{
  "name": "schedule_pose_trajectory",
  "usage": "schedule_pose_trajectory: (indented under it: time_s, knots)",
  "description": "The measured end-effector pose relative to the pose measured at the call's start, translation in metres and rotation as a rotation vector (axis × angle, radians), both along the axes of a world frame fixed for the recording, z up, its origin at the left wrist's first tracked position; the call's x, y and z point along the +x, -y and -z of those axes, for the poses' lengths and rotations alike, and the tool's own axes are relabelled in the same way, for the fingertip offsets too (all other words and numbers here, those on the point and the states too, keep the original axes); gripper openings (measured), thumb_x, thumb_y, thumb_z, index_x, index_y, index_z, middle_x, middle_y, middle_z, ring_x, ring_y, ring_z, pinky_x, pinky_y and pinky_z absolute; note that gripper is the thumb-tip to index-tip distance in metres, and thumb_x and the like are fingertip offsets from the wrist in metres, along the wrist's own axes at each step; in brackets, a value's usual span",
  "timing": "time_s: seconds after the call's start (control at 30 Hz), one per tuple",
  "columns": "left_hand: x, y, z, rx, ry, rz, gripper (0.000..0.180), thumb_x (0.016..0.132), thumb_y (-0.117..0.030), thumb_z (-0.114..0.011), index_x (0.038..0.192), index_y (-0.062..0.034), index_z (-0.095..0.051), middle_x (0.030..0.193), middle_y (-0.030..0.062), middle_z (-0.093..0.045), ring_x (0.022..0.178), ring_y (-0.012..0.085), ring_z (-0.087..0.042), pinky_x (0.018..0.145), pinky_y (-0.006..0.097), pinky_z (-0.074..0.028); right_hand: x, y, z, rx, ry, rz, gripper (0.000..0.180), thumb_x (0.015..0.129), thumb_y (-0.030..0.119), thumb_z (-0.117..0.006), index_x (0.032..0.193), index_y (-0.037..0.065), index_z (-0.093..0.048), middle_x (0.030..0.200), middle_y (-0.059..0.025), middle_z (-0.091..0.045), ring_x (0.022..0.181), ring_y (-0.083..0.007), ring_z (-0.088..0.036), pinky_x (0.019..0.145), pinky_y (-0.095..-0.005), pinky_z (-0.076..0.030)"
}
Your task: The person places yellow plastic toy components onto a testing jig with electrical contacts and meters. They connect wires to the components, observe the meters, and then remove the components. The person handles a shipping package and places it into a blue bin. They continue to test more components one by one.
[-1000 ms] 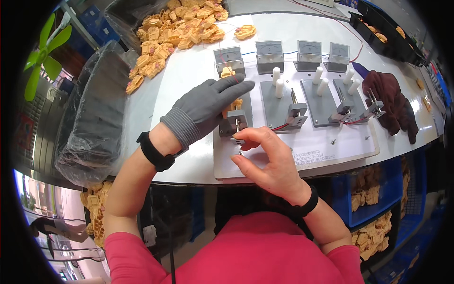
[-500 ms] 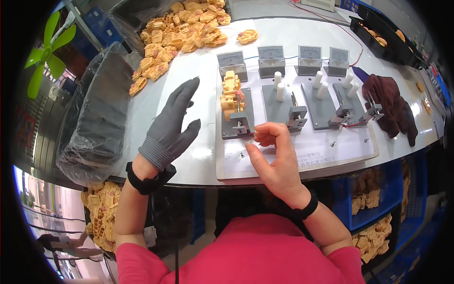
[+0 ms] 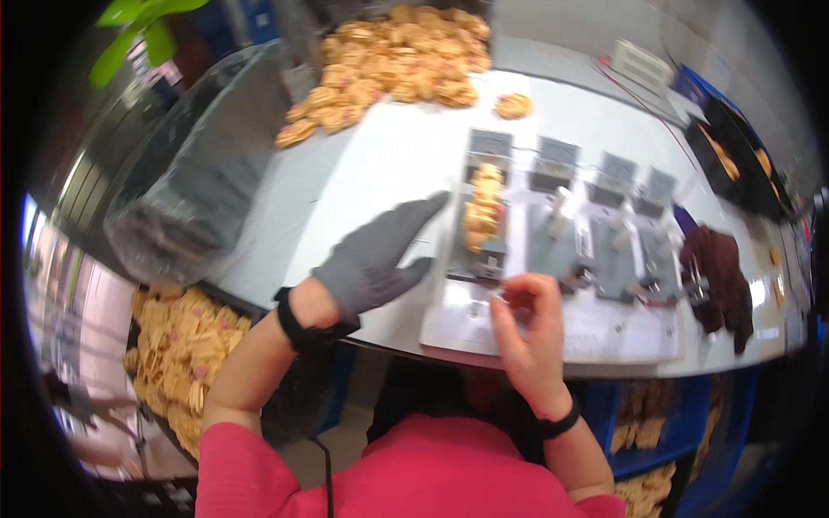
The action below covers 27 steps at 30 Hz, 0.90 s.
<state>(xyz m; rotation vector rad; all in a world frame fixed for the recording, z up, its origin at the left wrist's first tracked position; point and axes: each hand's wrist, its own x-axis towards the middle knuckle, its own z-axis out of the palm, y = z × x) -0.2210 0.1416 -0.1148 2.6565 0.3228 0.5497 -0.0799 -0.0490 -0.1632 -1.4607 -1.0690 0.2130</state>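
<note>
My left hand [image 3: 370,259], in a grey knit glove, hovers over the white tabletop with its fingers stretched out and the thumb apart. A tan moulded plastic part [image 3: 484,207] sits upright in the leftmost station of the test fixture [image 3: 553,341], beside those fingertips. My bare right hand [image 3: 534,332] is just in front of that station's metal clamp [image 3: 492,256]. Its thumb and fingers curl toward each other in a pinch. A small pale spot shows at the fingertips, too blurred to name. The other stations carry white pegs [image 3: 560,211] and no tan part.
Tan parts [image 3: 406,56] lie heaped at the back, with a single part [image 3: 513,106] apart. A plastic-lined bin [image 3: 199,181] stands left. Small meters [image 3: 553,164] line the fixture's rear. A dark brown cloth [image 3: 717,276] lies right, near a black tray [image 3: 734,164].
The whole view has shifted and blurred, with the fixture now lower and further right. My left hand has moved closer to the leftmost station. My right hand stays by its clamp, fingers still curled.
</note>
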Motion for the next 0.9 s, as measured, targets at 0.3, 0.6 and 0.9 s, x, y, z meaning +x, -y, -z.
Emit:
schedule_pose_trajectory:
  time_s: [0.3,0.6,0.9]
  knots:
    - [0.002,0.02,-0.012,0.024,-0.25,-0.109,0.073,0.078,-0.017,-0.063,0.145,-0.01,-0.034,0.122,0.0174,-0.055,0.098,0.0358,-0.061,0.083,0.046,-0.051,0.006,0.008,0.005,-0.151,0.077,-0.035,0.024,0.088,0.0,-0.059,0.111,-0.001,-0.051,0.106,-0.0091,-0.052,0.091,-0.0176,-0.052,0.079,-0.028,-0.043]
    - [-0.019,0.028,-0.015,0.052,-0.286,-0.154,0.071,0.079,-0.017,-0.063,0.144,-0.0105,-0.036,0.119,0.0155,-0.057,0.097,0.0348,-0.062,0.082,0.044,-0.053,0.004,0.002,-0.004,-0.281,0.338,-0.086,0.013,0.091,0.004,-0.057,0.103,-0.002,-0.055,0.106,-0.0113,-0.054,0.096,-0.0219,-0.055,0.082,-0.0306,-0.045]
    - [-0.02,0.031,-0.012,0.021,-0.285,-0.134,0.072,0.078,-0.019,-0.064,0.144,-0.0113,-0.037,0.118,0.0148,-0.059,0.097,0.0343,-0.063,0.082,0.044,-0.053,0.0,0.007,-0.019,-0.327,0.488,-0.121,0.008,0.088,0.003,-0.059,0.095,-0.002,-0.058,0.106,-0.0156,-0.053,0.104,-0.0323,-0.053,0.093,-0.0389,-0.041]
